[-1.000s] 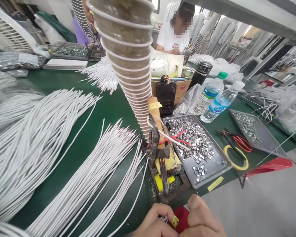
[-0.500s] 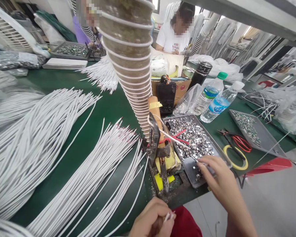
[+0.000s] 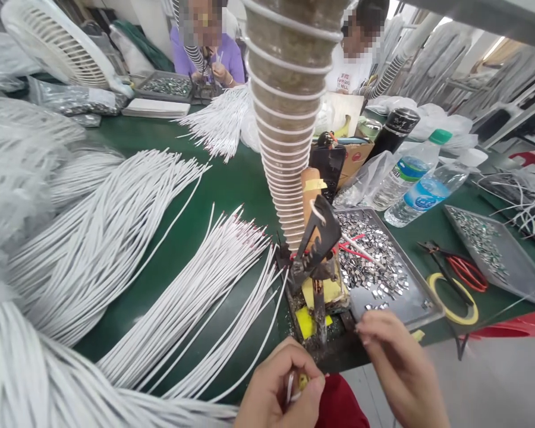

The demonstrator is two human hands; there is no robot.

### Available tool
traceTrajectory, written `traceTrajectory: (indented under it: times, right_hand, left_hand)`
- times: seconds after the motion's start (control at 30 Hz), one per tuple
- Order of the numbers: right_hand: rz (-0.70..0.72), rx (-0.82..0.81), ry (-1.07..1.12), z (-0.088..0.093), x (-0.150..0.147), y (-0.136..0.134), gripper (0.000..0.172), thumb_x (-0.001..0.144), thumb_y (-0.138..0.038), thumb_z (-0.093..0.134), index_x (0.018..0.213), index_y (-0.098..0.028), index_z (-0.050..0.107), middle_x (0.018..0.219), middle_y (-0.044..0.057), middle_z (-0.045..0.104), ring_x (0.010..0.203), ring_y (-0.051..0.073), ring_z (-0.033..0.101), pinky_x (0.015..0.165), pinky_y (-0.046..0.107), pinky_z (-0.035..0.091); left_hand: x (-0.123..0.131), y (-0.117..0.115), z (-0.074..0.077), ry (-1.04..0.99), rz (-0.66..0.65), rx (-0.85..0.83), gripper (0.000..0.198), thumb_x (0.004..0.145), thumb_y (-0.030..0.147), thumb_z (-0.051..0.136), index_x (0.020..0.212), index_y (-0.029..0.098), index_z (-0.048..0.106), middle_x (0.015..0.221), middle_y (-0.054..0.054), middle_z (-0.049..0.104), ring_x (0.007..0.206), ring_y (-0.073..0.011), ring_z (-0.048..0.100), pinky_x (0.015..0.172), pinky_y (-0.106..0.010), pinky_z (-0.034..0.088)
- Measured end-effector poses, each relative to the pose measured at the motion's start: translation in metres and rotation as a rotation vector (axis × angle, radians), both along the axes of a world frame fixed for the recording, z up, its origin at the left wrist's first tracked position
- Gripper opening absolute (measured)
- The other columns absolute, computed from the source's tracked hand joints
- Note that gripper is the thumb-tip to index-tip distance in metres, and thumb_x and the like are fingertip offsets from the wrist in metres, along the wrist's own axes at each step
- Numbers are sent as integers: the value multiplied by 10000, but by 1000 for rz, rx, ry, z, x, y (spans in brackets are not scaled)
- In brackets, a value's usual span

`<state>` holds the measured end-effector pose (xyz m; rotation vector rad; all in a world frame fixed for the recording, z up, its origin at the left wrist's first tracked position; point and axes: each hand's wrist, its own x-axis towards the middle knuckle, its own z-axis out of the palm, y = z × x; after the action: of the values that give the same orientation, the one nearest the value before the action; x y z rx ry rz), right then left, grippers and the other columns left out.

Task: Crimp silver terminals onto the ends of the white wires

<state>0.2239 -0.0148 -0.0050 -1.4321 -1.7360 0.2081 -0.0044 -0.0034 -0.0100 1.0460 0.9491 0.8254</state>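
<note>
My left hand (image 3: 283,386) is closed at the bottom centre, its thumb and fingers pressed round a white cord (image 3: 289,380); a bit of yellow shows inside the grip. Close by on the right, my right hand (image 3: 399,362) is closed in a pinch just off the near edge of a grey tray (image 3: 428,306). Whatever its fingertips hold is too small to make out. Many small shiny metal clips (image 3: 378,255) lie in that tray. In front of both hands stands a dark bench press (image 3: 314,255) with a wooden handle and yellow pads.
Bundles of white cords (image 3: 187,285) cover the left of the green table (image 3: 236,184). A ribbed hose (image 3: 289,119) comes down behind the press. To the right are water bottles (image 3: 428,190), cutters (image 3: 466,270), a tape roll (image 3: 455,297) and another tray (image 3: 508,249). Two people sit opposite.
My right hand has drawn back from the clips toward my left hand, past the tray's near edge. My left hand stays low, still closed. The view has turned left.
</note>
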Motion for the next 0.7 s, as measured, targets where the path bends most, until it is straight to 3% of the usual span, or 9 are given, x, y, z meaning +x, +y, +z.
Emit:
traceTrajectory:
  times: [0.17,0.3,0.43,0.57,0.7]
  right_hand:
    - [154,41,125,3,-29,-9,115,1006,-134,644,1026,-235,694,854,2,752,739,124,735,785,240,622]
    - [211,40,152,3,-34,-10,149,999,-110,638,1067,-229,697,849,8,741,740,132,715,718,244,616]
    - [262,1,151,0,-32,-11,276,947,-27,650,1132,-229,685,901,17,727,791,141,693,717,253,615]
    - [260,34,69,-2,-28,-12,306,926,-31,656,1160,-223,695,905,24,715,781,151,684,698,270,621]
    - [166,89,-20,-5,-28,-16,323,920,-17,618,1166,-215,687,979,49,727,829,151,753,747,260,663]
  left_hand:
    - [1,5,8,-66,18,-6,162,928,173,689,775,210,724,924,5,531,665,-137,427,646,-269,361]
    - [2,6,8,-56,-8,-23,184,940,153,673,765,202,708,847,14,562,623,-130,393,635,-270,360]
    - [4,7,9,-137,5,-78,162,924,152,694,770,198,686,852,-22,684,703,-158,516,656,-260,401]
    - [7,9,16,-182,45,-124,145,888,129,719,761,187,678,881,-39,725,765,-168,608,732,-252,464]
    - [9,14,25,-151,83,-181,154,823,119,757,716,183,666,859,-19,707,771,-165,622,766,-251,476]
